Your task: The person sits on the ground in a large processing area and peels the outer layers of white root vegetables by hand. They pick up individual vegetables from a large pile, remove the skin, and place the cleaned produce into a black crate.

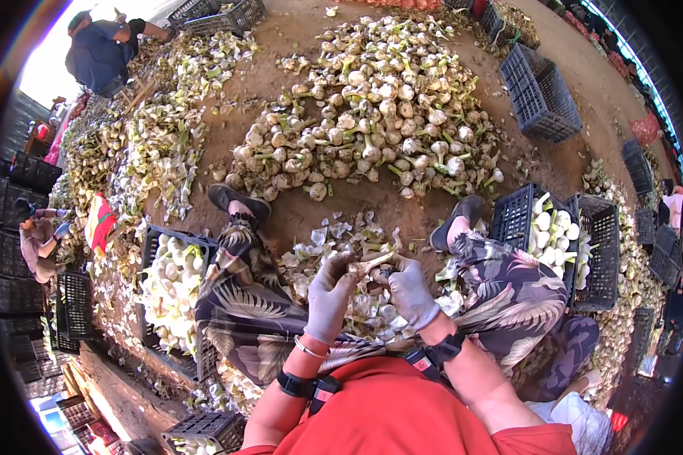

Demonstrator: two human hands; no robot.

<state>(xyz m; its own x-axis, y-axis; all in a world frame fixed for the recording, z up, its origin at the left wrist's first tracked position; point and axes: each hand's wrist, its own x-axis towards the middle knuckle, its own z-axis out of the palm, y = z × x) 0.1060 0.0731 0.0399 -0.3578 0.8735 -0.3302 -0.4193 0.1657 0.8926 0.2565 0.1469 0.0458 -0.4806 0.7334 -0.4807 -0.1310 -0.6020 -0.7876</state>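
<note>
Both my hands wear pale work gloves with dirty fingers and meet between my knees. My left hand (331, 296) grips the bulb end of a garlic bulb (370, 263) whose stalk points right. The fingers of my right hand (410, 287) are closed close to the stalk, around something dark that is mostly hidden; I cannot tell what it is. Loose garlic skins (375, 318) lie on the ground beneath my hands. Beyond my feet spreads a large heap of unpeeled garlic bulbs (370, 114) with cut stalks.
A black plastic crate (205, 352) of cleaned white garlic stands at my left; another crate (512, 219) with white garlic and an adjoining crate (603, 250) are at my right. An open crate (538, 94) stands upper right. Two people (99, 54) crouch at the left near more garlic.
</note>
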